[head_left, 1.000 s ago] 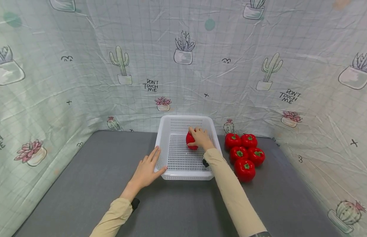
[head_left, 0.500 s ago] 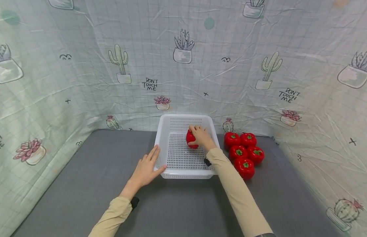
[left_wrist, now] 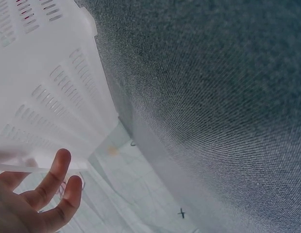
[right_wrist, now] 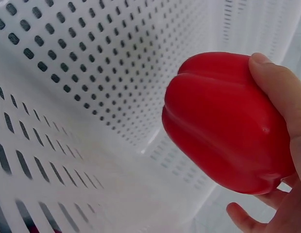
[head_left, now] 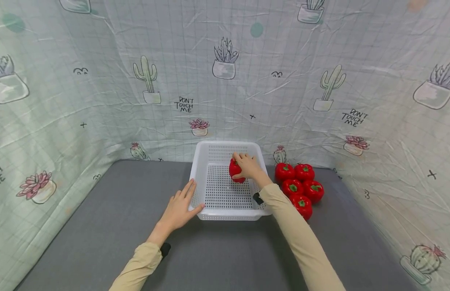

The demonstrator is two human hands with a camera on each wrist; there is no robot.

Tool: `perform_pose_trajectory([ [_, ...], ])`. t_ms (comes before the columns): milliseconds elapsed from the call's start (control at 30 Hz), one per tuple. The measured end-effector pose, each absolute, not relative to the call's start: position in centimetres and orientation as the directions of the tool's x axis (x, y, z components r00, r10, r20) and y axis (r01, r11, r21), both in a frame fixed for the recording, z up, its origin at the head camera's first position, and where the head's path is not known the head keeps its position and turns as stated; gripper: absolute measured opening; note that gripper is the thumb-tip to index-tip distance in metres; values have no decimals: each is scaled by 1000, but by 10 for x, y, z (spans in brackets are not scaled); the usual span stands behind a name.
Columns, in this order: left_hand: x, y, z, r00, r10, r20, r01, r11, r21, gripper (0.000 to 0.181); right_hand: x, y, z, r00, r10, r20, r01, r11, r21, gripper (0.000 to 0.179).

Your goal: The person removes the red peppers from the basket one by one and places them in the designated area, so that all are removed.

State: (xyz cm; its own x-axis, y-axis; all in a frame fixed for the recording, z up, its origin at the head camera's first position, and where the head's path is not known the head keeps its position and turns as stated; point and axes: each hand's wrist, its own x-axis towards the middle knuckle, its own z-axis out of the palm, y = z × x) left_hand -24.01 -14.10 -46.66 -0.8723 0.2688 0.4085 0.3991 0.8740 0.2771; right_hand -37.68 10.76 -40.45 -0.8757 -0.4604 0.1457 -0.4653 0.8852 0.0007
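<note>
A red bell pepper [head_left: 236,171] is inside the white perforated plastic basket [head_left: 228,215], toward its right side. My right hand [head_left: 248,166] grips it from above and the right, with the thumb on the near side. In the right wrist view the bell pepper [right_wrist: 228,121] appears tilted, clear of the basket wall nearest the camera. My left hand [head_left: 178,208] rests on the basket's left rim with fingers spread and the thumb near the front corner. The left wrist view shows the left hand's fingers [left_wrist: 56,177] loosely extended at the rim.
Several more red bell peppers [head_left: 292,188] stand grouped on the grey table [head_left: 225,254], just right of the basket. A cactus-print cloth [head_left: 174,72] rises behind the table and along both sides.
My right hand and the bell pepper have shifted slightly right inside the basket, and the right forearm has swung right. The left hand stays at the rim.
</note>
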Motion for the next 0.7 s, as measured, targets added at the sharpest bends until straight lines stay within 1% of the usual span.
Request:
perform_pose_trajectory([
  [300,-239,-140,-469,-835,271,479,434,859,270,74,-364,106,-390,-847,-507,160,-509,860,33,68],
  [433,-239,-140,-468,-854,269,445,421,860,288,76,-356,104,-381,-832,-527,174,-529,848,40,66],
  [533,-240,-140,-467,-867,271,417,407,869,281,77,-351,103,-374,-819,-542,187,-542,839,56,66],
  [700,-242,-141,-468,-874,274,402,399,876,271,76,-343,103,-364,-800,-568,194,-563,822,82,66],
])
